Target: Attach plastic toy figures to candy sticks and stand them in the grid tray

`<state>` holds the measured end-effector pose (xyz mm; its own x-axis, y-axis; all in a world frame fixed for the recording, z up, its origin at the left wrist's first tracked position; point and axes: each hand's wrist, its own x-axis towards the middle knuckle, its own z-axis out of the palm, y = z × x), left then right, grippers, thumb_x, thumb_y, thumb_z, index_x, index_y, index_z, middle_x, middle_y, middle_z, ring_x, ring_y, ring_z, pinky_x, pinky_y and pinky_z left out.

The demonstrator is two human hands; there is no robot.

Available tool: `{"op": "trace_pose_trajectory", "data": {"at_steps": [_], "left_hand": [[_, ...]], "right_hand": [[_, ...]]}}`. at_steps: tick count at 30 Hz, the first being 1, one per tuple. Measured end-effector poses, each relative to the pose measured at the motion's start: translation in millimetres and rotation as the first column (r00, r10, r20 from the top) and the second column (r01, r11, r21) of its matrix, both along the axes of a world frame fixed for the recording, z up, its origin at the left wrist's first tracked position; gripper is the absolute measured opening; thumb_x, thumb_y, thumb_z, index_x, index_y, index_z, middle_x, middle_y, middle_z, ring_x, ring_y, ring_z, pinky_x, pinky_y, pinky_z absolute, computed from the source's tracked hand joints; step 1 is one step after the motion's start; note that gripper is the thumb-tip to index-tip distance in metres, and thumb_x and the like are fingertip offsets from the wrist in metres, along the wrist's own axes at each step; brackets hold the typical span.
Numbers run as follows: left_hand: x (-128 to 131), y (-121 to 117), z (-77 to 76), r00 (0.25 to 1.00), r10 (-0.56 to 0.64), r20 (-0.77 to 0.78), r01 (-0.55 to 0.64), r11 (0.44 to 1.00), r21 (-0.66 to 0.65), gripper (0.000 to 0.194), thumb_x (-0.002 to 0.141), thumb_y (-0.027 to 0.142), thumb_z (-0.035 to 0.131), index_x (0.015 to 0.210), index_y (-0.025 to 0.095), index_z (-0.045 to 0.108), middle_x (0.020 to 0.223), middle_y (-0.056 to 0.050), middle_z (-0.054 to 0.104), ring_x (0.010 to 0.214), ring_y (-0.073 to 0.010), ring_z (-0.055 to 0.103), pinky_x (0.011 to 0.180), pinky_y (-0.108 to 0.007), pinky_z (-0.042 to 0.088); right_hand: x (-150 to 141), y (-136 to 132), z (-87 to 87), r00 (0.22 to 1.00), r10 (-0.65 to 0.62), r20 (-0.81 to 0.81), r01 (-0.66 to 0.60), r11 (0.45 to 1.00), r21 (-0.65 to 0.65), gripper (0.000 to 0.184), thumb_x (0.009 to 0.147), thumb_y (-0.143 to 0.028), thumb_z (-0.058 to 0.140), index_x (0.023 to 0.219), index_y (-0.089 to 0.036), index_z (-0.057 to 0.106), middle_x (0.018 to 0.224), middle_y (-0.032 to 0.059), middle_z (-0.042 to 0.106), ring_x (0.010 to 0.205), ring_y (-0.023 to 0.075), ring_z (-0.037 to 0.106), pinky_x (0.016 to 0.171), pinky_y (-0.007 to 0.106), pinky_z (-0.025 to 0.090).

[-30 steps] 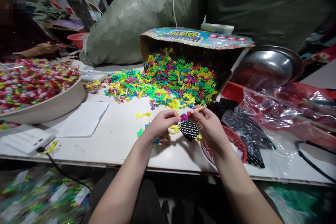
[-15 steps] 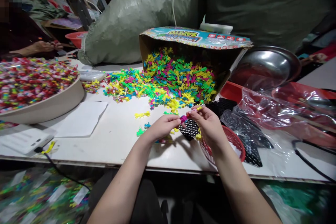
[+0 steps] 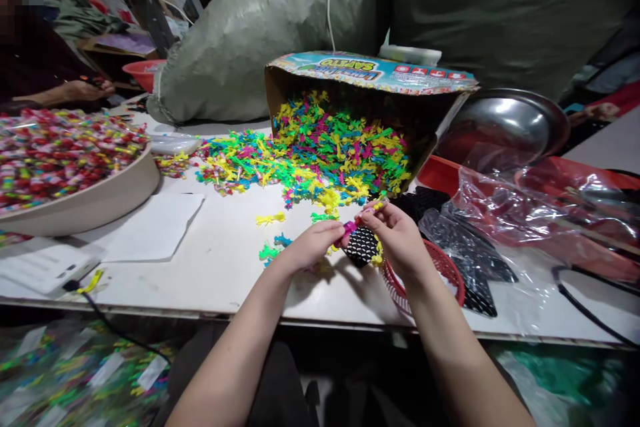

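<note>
Over the near middle of the white table (image 3: 225, 247), in front of the box (image 3: 370, 73), the left hand (image 3: 314, 241) and right hand (image 3: 399, 233) come close together: the left pinches a small magenta piece (image 3: 349, 232) between thumb and fingers, and the right grips a thin red and yellow piece (image 3: 379, 205) at its fingertips. Since a second ago the left fingers have straightened and dropped slightly, so the line of the two pieces slopes more steeply down to the left, while the right hand has hardly moved. A green figure (image 3: 324, 217) now shows just beyond the left hand, which had covered it. I read this as a change of grip in mid-work, with nothing laid down. Whether the two pieces are joined or only held end to end I cannot tell; fingers hide the middle. The patterned black pouch (image 3: 361, 245) shows only between the hands, and the right wrist covers part of the red basket (image 3: 445, 262). The heap of figures (image 3: 345, 147) fades into the box's dark interior. At far left, a co-worker's hands (image 3: 85, 89) are too small to read, and the tub (image 3: 140, 188) is cut off
</note>
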<state>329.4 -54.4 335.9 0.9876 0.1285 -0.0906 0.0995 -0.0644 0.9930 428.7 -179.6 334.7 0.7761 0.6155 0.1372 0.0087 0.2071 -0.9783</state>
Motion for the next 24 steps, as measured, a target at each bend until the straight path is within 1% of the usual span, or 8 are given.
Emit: {"op": "trace_pose_trajectory", "data": {"at_steps": [3, 6, 11, 15, 21, 24], "left_hand": [[-2, 0, -1.5, 1.000, 0.025, -0.014, -0.026, 0.999, -0.038, 0.026, 0.079, 0.035, 0.042, 0.062, 0.016, 0.048, 0.056, 0.003, 0.037, 0.050, -0.0085, 0.032, 0.049, -0.021, 0.028], [-4, 0, -3.6, 1.000, 0.030, 0.005, -0.030, 0.999, -0.031, 0.025, 0.078, 0.035, 0.043, 0.063, 0.016, 0.048, 0.058, 0.003, 0.039, 0.051, -0.0081, 0.032, 0.048, -0.021, 0.026], [-2, -2, -8.2, 0.998, 0.059, 0.006, -0.058, 0.997, -0.041, 0.025, 0.080, 0.033, 0.041, 0.064, 0.016, 0.048, 0.056, 0.003, 0.038, 0.050, -0.0081, 0.033, 0.049, -0.021, 0.028], [0, -2, -10.3, 0.998, 0.053, 0.030, -0.053, 0.999, -0.001, 0.025, 0.079, 0.031, 0.042, 0.062, 0.015, 0.048, 0.060, 0.002, 0.042, 0.053, -0.0084, 0.035, 0.051, -0.021, 0.030], [0, -2, -11.6, 0.998, 0.063, 0.025, -0.063, 0.998, 0.024, 0.025, 0.080, 0.031, 0.040, 0.063, 0.016, 0.048, 0.061, 0.002, 0.042, 0.052, -0.0084, 0.034, 0.050, -0.022, 0.028], [2, -1, -15.0, 0.997, 0.055, 0.057, -0.058, 0.997, 0.045, 0.025, 0.080, 0.030, 0.039, 0.062, 0.016, 0.047, 0.062, 0.002, 0.043, 0.053, -0.0088, 0.035, 0.052, -0.023, 0.029]], "right_hand": [[-3, 0, 0.3, 0.999, -0.013, 0.032, 0.014, 0.999, -0.038, 0.027, 0.064, -0.037, 0.072, 0.080, -0.020, 0.059, 0.071, -0.0009, 0.059, 0.070, 0.0140, 0.057, 0.071, 0.028, 0.046], [-5, 1, -0.9, 0.998, -0.030, 0.063, 0.033, 0.998, -0.054, 0.028, 0.063, -0.039, 0.071, 0.079, -0.020, 0.059, 0.072, -0.0001, 0.059, 0.071, 0.0148, 0.056, 0.070, 0.028, 0.046], [-5, 2, -4.8, 0.996, -0.053, 0.075, 0.058, 0.996, -0.064, 0.028, 0.064, -0.039, 0.071, 0.081, -0.019, 0.059, 0.073, 0.0002, 0.059, 0.072, 0.0152, 0.056, 0.071, 0.028, 0.045], [-4, 2, -6.4, 0.997, -0.040, 0.064, 0.043, 0.997, -0.060, 0.027, 0.065, -0.037, 0.070, 0.081, -0.019, 0.060, 0.073, 0.0001, 0.059, 0.071, 0.0144, 0.056, 0.071, 0.028, 0.044], [-4, 3, -9.6, 0.998, -0.043, 0.038, 0.045, 0.998, -0.046, 0.025, 0.064, -0.037, 0.070, 0.078, -0.019, 0.060, 0.072, -0.0002, 0.059, 0.071, 0.0141, 0.056, 0.072, 0.028, 0.044], [-3, 3, -11.4, 0.998, -0.040, 0.041, 0.042, 0.998, -0.041, 0.026, 0.064, -0.036, 0.071, 0.079, -0.019, 0.060, 0.072, -0.0003, 0.059, 0.070, 0.0137, 0.056, 0.070, 0.027, 0.044]]}}
